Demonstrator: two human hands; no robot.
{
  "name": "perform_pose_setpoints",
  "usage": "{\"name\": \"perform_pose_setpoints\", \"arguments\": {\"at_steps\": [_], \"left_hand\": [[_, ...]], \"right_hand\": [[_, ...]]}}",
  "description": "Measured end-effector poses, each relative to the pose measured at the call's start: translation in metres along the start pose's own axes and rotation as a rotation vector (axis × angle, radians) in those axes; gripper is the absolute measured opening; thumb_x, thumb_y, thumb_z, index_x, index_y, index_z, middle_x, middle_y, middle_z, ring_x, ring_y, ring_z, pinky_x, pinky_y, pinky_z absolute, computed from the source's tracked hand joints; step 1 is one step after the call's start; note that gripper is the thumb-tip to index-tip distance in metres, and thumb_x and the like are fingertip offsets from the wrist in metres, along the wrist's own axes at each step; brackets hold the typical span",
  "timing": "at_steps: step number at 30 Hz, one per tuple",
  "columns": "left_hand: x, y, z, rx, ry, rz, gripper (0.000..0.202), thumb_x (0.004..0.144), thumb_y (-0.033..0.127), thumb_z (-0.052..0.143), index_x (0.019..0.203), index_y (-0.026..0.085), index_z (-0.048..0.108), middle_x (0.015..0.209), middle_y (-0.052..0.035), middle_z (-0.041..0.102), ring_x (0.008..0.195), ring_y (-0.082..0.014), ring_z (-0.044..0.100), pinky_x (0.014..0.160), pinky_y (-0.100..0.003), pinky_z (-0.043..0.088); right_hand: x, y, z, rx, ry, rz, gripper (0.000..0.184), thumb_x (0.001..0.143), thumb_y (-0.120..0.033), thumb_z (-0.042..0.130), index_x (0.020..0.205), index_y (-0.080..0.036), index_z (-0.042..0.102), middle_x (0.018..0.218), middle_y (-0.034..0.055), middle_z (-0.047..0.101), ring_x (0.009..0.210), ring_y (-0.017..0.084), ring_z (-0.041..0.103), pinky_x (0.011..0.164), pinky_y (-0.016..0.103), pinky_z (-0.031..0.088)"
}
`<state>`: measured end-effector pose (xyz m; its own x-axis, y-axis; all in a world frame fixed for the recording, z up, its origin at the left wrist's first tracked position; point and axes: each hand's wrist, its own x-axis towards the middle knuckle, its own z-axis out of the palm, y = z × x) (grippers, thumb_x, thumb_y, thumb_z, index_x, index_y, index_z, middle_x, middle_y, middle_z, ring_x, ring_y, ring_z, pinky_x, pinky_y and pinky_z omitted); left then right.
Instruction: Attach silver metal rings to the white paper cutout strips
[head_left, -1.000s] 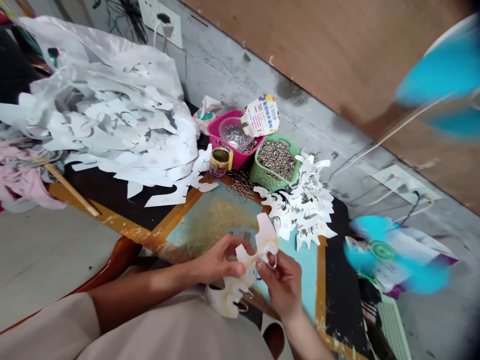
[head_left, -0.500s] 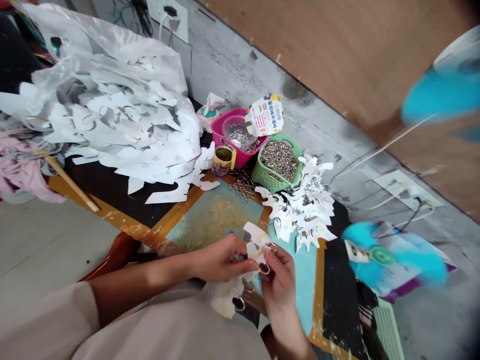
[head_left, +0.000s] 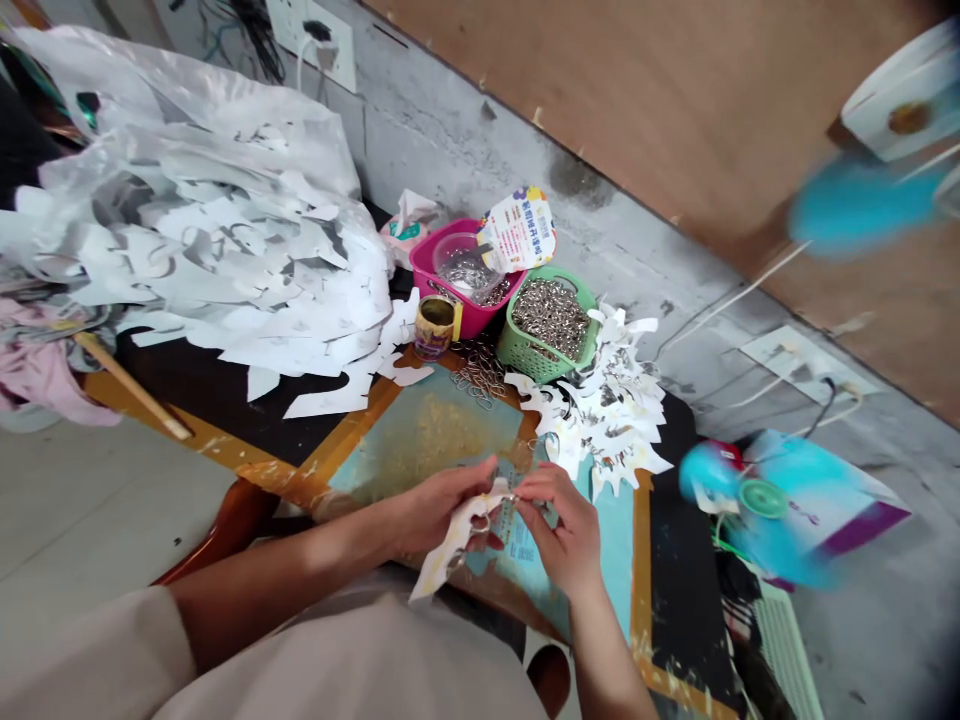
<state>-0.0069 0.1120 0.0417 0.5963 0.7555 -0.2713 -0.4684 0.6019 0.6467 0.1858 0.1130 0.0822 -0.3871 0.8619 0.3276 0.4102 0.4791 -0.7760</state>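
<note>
My left hand [head_left: 431, 510] is closed on a white cut-out strip [head_left: 448, 553] with yellowish patches, which slants down toward my lap. Metal rings hang along the strip's edge. At its upper end, my right hand [head_left: 566, 525] pinches a small shiny metal piece [head_left: 513, 498], too small to make out fully. Beyond my hands, a heap of similar white cut-outs with metal rings [head_left: 611, 420] lies on the table. A green basket [head_left: 536, 360] full of small metal fittings stands behind it, with loose metal rings [head_left: 480, 375] next to it.
A large pile of white cut-outs [head_left: 300, 290] spills from a plastic bag at left. A pink basket [head_left: 427, 255], a small tin [head_left: 435, 328] and a printed card [head_left: 521, 230] stand near the wall. A blue-bladed fan [head_left: 763, 498] spins at right. A wooden stick [head_left: 139, 390] overhangs the edge.
The strip has turned and now slants down to the left. My right hand has moved slightly right, its fingers now at the strip's upper tip. My left hand has shifted a little left.
</note>
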Motion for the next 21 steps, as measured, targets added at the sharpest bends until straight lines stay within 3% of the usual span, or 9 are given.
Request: {"name": "perform_pose_setpoints", "arguments": {"at_steps": [2, 5, 8, 11, 16, 21], "left_hand": [[0.001, 0.001, -0.010, -0.022, -0.006, -0.056, 0.069, 0.082, 0.079, 0.047, 0.068, 0.014, 0.069, 0.058, -0.0070, 0.063, 0.053, -0.0179, 0.059, 0.062, -0.032, 0.052], [-0.007, 0.010, -0.023, 0.023, 0.165, 0.047, 0.068, 0.079, 0.077, 0.053, 0.099, 0.016, 0.073, 0.087, -0.0111, 0.073, 0.074, -0.0218, 0.067, 0.066, -0.030, 0.052], [-0.021, 0.020, -0.025, 0.222, 0.222, 0.153, 0.056, 0.073, 0.062, 0.073, 0.110, 0.020, 0.073, 0.104, -0.0109, 0.074, 0.085, -0.0237, 0.069, 0.072, -0.030, 0.053], [-0.028, 0.026, -0.020, 0.456, 0.217, 0.163, 0.039, 0.069, 0.044, 0.082, 0.099, 0.020, 0.077, 0.094, -0.0081, 0.076, 0.077, -0.0211, 0.068, 0.070, -0.027, 0.052], [-0.029, 0.025, -0.018, 0.415, 0.145, 0.068, 0.034, 0.074, 0.044, 0.077, 0.097, 0.019, 0.078, 0.078, -0.0067, 0.075, 0.065, -0.0208, 0.069, 0.066, -0.031, 0.055], [-0.026, 0.020, -0.022, 0.503, 0.215, 0.170, 0.034, 0.078, 0.044, 0.073, 0.103, 0.020, 0.076, 0.097, -0.0086, 0.073, 0.077, -0.0204, 0.068, 0.072, -0.031, 0.055]], "right_hand": [[0.000, 0.003, 0.003, 0.045, 0.004, 0.211, 0.011, 0.089, -0.031, 0.063, 0.085, -0.023, 0.070, 0.082, 0.0033, 0.070, 0.073, 0.017, 0.062, 0.072, 0.031, 0.050], [-0.001, 0.008, 0.007, 0.153, 0.007, 0.479, 0.024, 0.085, -0.042, 0.066, 0.083, -0.019, 0.072, 0.071, 0.0018, 0.067, 0.050, 0.010, 0.047, 0.046, 0.023, 0.035], [-0.003, 0.013, 0.009, 0.255, 0.029, 0.542, 0.026, 0.079, -0.043, 0.071, 0.085, -0.017, 0.074, 0.072, 0.0026, 0.070, 0.053, 0.010, 0.050, 0.050, 0.022, 0.038], [-0.005, 0.015, 0.009, 0.347, 0.023, 0.546, 0.026, 0.078, -0.043, 0.073, 0.087, -0.019, 0.076, 0.079, 0.0047, 0.074, 0.062, 0.014, 0.058, 0.056, 0.024, 0.043], [-0.012, 0.019, 0.006, 0.510, 0.014, 0.590, 0.028, 0.080, -0.046, 0.072, 0.087, -0.020, 0.078, 0.076, 0.0041, 0.072, 0.060, 0.013, 0.056, 0.054, 0.023, 0.039], [-0.017, 0.019, 0.006, 0.534, 0.013, 0.600, 0.027, 0.081, -0.045, 0.072, 0.087, -0.019, 0.077, 0.072, 0.0023, 0.069, 0.059, 0.012, 0.052, 0.054, 0.023, 0.037]]}}
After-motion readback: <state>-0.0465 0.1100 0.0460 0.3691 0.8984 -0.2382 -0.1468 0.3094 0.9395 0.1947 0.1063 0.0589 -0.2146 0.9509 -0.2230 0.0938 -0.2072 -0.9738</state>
